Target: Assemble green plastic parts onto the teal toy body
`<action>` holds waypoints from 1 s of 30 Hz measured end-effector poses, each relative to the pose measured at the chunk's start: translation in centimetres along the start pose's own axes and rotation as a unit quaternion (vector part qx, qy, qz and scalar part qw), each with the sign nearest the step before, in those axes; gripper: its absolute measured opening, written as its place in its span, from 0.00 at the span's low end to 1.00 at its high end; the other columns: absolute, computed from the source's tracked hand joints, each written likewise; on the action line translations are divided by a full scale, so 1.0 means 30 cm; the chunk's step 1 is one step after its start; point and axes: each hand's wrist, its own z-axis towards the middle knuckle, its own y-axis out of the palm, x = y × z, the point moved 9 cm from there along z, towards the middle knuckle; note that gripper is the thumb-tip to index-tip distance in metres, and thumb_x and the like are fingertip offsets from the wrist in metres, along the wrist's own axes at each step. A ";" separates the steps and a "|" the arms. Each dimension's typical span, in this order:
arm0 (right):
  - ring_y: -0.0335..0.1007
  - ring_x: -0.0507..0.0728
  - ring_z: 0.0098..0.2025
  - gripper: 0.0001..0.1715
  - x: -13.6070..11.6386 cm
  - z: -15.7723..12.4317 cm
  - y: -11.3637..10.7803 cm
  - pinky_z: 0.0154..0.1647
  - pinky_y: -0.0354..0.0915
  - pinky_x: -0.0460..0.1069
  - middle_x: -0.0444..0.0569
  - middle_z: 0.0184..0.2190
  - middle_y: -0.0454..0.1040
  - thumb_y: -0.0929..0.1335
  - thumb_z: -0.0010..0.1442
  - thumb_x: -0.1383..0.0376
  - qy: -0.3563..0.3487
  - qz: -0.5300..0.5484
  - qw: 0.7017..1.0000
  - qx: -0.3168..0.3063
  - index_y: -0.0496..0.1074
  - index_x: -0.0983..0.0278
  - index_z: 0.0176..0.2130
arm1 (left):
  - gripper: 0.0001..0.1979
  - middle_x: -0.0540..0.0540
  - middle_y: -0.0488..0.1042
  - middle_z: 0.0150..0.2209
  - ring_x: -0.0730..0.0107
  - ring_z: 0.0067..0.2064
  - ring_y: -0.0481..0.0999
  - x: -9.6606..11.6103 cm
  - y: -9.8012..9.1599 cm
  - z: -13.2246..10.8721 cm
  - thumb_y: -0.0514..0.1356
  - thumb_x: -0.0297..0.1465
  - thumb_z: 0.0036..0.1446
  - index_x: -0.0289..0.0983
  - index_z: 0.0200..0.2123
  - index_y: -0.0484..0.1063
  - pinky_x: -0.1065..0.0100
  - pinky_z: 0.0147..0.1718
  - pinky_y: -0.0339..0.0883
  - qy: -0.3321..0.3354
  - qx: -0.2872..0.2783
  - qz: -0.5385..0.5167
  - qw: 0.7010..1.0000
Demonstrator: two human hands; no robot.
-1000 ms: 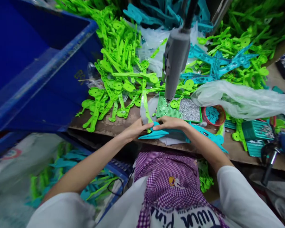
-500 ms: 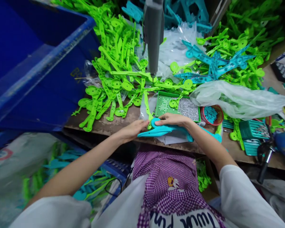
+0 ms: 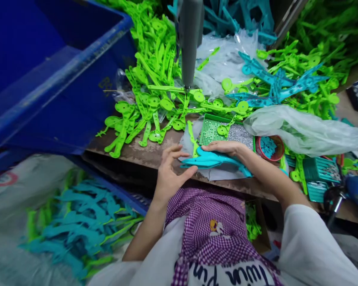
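Observation:
A turquoise plastic part [image 3: 213, 159], long and curved with a pointed left end, lies at the table's front edge. My right hand [image 3: 228, 147] grips it from above, its fingers partly hidden behind the part. Just left of the pointed end is my left hand [image 3: 173, 172], open, thumb and fingers spread around the tip; whether it touches the tip I cannot tell. Beyond the part stands a lime-green plastic arm [image 3: 192, 137], its lower end hidden behind the turquoise piece. A grey electric screwdriver [image 3: 188, 51] hangs point down above the table.
A green tray [image 3: 210, 129] of small metal screws sits behind my right hand, beside a red basket [image 3: 283, 149] of turquoise bits. Heaped lime-green parts [image 3: 155, 75] cover the back. A blue crate [image 3: 119, 47] stands left. Clear plastic bags [image 3: 304, 127] lie to the right.
My left hand has let go near the lime-green arm, drawn back toward me and opened. The turquoise part has tilted in my right hand, its round end now less visible. The view has shifted slightly.

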 end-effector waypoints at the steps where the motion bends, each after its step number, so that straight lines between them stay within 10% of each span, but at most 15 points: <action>1: 0.69 0.47 0.24 0.22 0.001 -0.002 -0.005 0.28 0.68 0.43 0.47 0.25 0.79 0.71 0.59 0.51 0.009 0.003 1.000 0.004 0.77 0.68 0.29 | 0.17 0.43 0.70 0.52 0.58 0.59 0.69 0.023 -0.005 0.011 0.70 0.39 0.48 0.40 0.40 0.73 0.56 0.57 0.64 0.020 0.000 0.012 1.000; 7: 0.74 0.50 0.28 0.21 -0.015 -0.023 -0.036 0.33 0.72 0.44 0.48 0.29 0.81 0.70 0.61 0.52 0.042 0.012 0.999 0.005 0.77 0.68 0.32 | 0.14 0.43 0.68 0.53 0.59 0.59 0.68 0.110 -0.069 -0.016 0.67 0.35 0.52 0.40 0.41 0.70 0.55 0.60 0.61 0.067 0.107 0.061 0.990; 16: 0.77 0.51 0.33 0.20 -0.024 -0.024 -0.054 0.40 0.73 0.44 0.47 0.33 0.82 0.68 0.64 0.52 0.041 0.010 0.999 0.023 0.78 0.67 0.36 | 0.07 0.41 0.65 0.59 0.46 0.63 0.62 0.147 0.064 -0.133 0.67 0.36 0.55 0.43 0.38 0.77 0.44 0.63 0.43 0.153 0.086 0.277 0.945; 23: 0.76 0.50 0.30 0.18 -0.020 -0.030 -0.024 0.37 0.73 0.43 0.46 0.30 0.81 0.70 0.62 0.53 0.039 0.010 0.999 0.033 0.77 0.67 0.34 | 0.21 0.36 0.64 0.58 0.54 0.63 0.63 0.035 0.008 -0.122 0.65 0.32 0.51 0.40 0.44 0.59 0.51 0.61 0.55 0.057 0.172 0.088 0.980; 30: 0.74 0.49 0.29 0.19 -0.006 -0.004 -0.012 0.37 0.74 0.44 0.46 0.29 0.81 0.70 0.62 0.52 0.035 -0.002 0.999 0.022 0.77 0.66 0.35 | 0.33 0.33 0.65 0.58 0.55 0.56 0.73 0.031 0.102 -0.062 0.62 0.22 0.43 0.40 0.51 0.51 0.49 0.63 0.53 -0.034 0.103 0.102 0.989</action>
